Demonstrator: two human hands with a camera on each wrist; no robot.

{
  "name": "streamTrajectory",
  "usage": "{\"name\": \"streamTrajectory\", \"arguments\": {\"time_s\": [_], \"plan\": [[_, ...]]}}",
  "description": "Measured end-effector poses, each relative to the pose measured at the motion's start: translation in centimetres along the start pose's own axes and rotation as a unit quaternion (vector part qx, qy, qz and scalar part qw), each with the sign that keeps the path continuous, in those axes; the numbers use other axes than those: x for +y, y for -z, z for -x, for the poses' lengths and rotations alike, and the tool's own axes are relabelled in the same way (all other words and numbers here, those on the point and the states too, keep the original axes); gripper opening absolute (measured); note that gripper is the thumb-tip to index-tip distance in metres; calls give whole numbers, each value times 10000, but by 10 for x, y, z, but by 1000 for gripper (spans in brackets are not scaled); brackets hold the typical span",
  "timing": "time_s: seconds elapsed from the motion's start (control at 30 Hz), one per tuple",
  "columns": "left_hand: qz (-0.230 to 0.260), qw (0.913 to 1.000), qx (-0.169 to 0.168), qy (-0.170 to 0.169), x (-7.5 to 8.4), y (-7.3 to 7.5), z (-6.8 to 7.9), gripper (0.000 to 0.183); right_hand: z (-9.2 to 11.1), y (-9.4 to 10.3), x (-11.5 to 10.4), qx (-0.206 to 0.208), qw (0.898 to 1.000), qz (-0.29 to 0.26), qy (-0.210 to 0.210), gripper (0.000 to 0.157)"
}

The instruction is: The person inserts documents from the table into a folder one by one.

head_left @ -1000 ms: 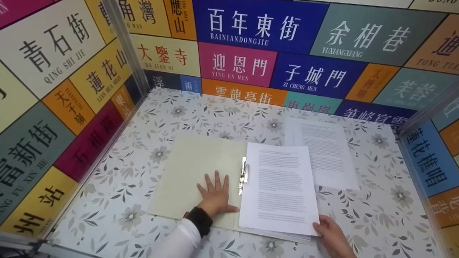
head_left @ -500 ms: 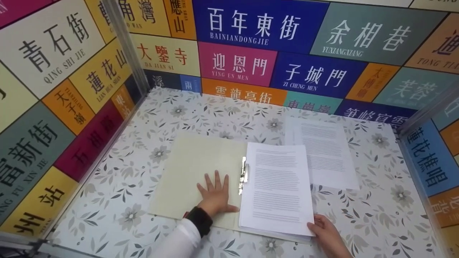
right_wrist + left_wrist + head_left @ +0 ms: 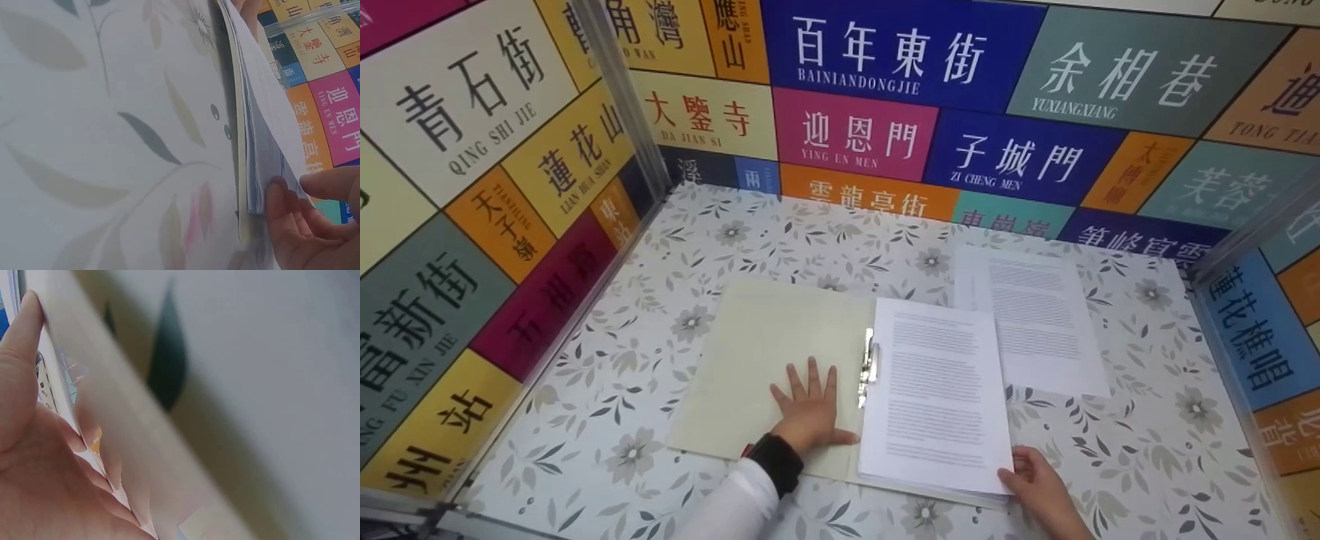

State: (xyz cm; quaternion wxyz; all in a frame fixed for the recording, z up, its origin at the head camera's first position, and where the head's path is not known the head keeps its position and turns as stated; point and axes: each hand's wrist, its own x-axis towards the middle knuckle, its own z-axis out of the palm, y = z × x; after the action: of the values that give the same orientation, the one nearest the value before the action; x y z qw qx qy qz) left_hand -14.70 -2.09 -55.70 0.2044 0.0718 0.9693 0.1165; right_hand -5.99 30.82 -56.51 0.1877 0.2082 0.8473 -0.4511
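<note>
An open cream folder (image 3: 780, 322) lies on the table, a metal clip (image 3: 869, 367) along its spine. Printed sheets (image 3: 934, 375) are stacked on its right half. With fingers spread, my left hand (image 3: 810, 412) presses on the bare left cover, the thumb pointing at the spine. My right hand (image 3: 1039, 484) pinches the top sheet at its lower right corner. In the right wrist view the top paper (image 3: 270, 107) bows up from the pages below, between thumb and fingers. The left wrist view shows my left palm (image 3: 56, 484) against the folder, close and blurred.
Another printed page (image 3: 1042, 322) lies behind and to the right of the folder, partly covered by the stack. The flower-patterned table (image 3: 637, 457) is bounded by colourful sign-covered walls (image 3: 855, 142) at the back and both sides.
My right hand has moved slightly left with the pinched sheet, and its right edge has come in closer over the stack. My left hand has stayed in place.
</note>
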Motion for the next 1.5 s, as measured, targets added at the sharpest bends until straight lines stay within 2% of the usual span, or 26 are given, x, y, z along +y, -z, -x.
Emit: {"name": "streamTrajectory", "arguments": {"time_s": [0.27,0.4,0.57,0.7,0.9,1.13,1.33,1.5], "plan": [[11,10000,44,-33,0,-2,-1,121,3,4,-1,3,9980,604,164,56],[-28,10000,57,-43,-1,-1,-1,121,4,6,1,-28,9981,619,70,50],[-119,9999,-73,13,1,2,-1,121,3,11,1,-43,9977,657,180,45],[-173,9998,-95,49,2,3,-1,121,0,23,-4,-1,9950,923,371,47],[-168,9998,-52,37,2,2,0,121,-10,57,-19,221,9869,1351,857,51],[-68,10000,-6,9,3,4,0,121,-32,95,-29,443,9857,1300,978,64],[1,10000,-23,-33,2,2,0,122,-69,124,-28,593,9880,1303,582,70],[0,10000,-33,-34,1,1,-1,121,-99,132,-27,682,9864,1487,124,71]]}}
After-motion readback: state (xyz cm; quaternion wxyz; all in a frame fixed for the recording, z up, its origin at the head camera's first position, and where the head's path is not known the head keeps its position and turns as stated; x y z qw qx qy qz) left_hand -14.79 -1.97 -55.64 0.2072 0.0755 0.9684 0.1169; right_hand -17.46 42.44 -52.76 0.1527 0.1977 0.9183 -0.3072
